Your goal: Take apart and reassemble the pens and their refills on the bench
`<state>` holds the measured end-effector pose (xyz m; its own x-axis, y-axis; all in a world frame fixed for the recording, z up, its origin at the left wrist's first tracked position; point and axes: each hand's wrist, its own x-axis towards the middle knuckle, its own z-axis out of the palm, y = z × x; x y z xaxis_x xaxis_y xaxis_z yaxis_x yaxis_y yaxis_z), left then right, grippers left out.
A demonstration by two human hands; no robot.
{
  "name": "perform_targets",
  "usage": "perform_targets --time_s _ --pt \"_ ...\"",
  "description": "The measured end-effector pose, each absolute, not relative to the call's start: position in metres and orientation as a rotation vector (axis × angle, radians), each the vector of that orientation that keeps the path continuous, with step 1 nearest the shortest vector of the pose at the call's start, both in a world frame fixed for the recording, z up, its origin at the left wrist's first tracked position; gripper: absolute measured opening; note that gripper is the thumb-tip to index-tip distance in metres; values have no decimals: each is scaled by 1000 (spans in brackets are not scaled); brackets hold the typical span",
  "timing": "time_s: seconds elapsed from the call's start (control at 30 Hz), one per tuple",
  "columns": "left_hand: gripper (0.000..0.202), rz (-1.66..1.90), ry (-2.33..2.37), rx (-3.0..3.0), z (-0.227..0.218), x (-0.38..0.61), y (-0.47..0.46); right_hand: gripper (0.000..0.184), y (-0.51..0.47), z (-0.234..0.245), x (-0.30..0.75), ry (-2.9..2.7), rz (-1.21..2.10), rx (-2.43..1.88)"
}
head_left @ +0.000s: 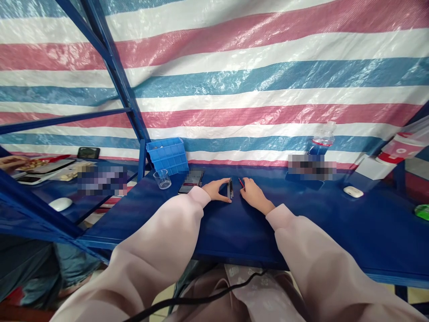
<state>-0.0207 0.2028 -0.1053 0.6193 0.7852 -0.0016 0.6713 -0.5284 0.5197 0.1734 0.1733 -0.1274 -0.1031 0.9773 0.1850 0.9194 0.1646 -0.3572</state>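
My left hand [217,190] spans a small, narrow dark and silver object [230,188] standing on the blue table, thumb at its near end and fingers at its far end. Its exact kind is too small to make out. Just to the right, my right hand [254,193] pinches a thin red stick-like tool [241,182], whose tip points up and left. A small gap separates the tool from the object. Left of my left hand lies a phone [190,183] with its screen lit.
A blue divided bin [168,156] and a clear cup [162,179] stand at the table's back left. A water bottle [320,141], white earbud case [353,192], white box [375,167] and red-white cup [397,150] are at right. Another person's hand [15,163] works beyond the blue frame [122,80].
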Motion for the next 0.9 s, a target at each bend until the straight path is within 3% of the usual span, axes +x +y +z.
perform_targets --time_s 0.3,0.57,0.73,0.9 --pt "92 339 1172 2414 -106 -18 203 23 173 -124 175 -2085 222 -1854" --pt "31 416 1731 2384 -72 -48 212 12 175 -125 177 -2099 208 -1895" --pt "27 113 1875 2273 -62 -75 221 18 175 -126 178 -2082 195 -1873" --pt "26 45 1918 2253 -67 -75 222 32 174 -123 176 -2053 227 -1862"
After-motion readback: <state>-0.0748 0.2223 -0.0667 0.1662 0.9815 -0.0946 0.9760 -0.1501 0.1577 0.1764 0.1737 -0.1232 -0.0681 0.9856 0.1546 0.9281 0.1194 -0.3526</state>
